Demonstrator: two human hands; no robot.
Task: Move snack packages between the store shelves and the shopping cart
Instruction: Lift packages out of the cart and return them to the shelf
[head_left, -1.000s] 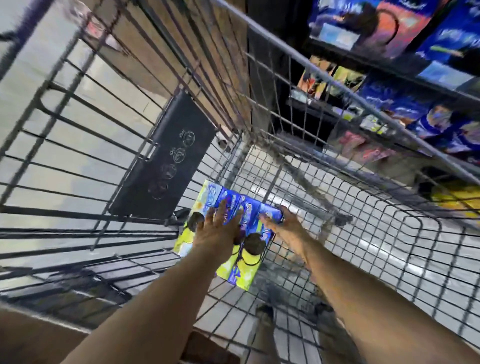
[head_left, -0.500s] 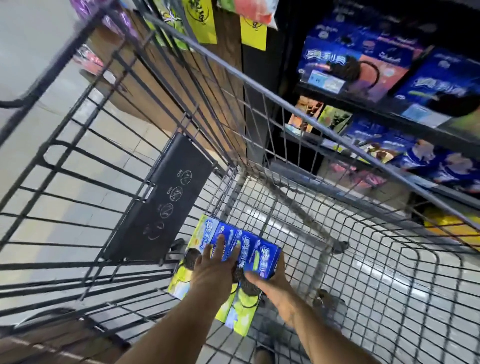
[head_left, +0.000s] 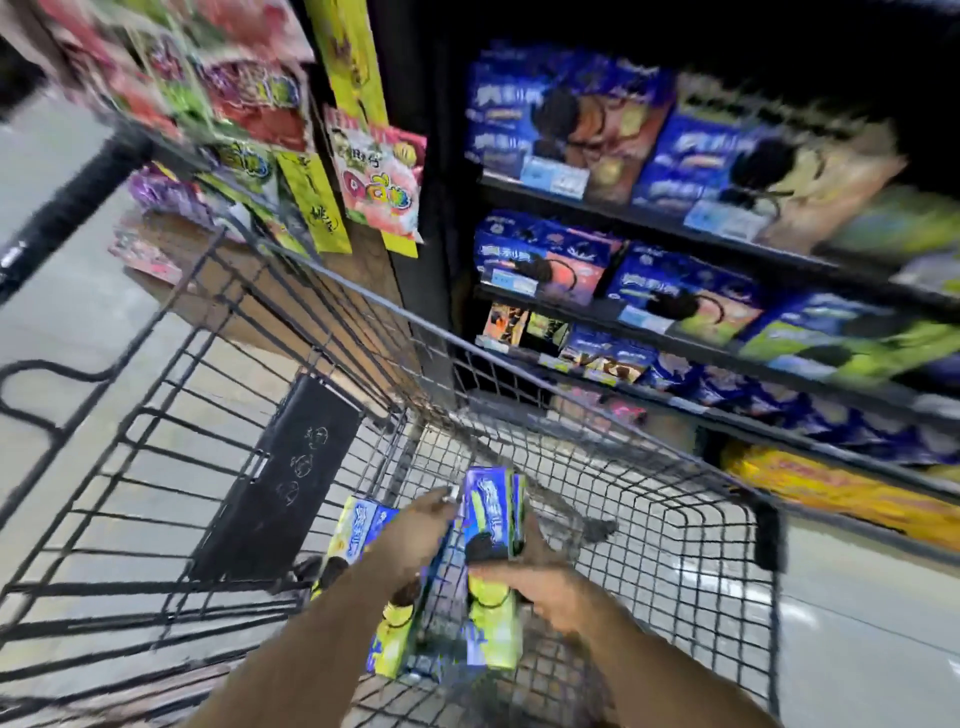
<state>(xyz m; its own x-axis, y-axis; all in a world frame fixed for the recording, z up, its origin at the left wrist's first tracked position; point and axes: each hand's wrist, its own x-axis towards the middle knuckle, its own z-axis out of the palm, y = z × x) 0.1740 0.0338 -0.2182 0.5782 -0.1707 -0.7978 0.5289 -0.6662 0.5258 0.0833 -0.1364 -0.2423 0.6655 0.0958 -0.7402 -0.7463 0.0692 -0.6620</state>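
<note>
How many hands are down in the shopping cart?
2. The left hand is over the flat boxes, fingers by the raised box; the right hand grips that box.

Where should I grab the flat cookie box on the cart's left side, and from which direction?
On the flat cookie box, probably the far end, from above, left hand pinching across the narrow width. It lies flat on the cart floor, long and slim; that end is uncovered, and the right hand holds the neighbouring box raised on edge.
</note>
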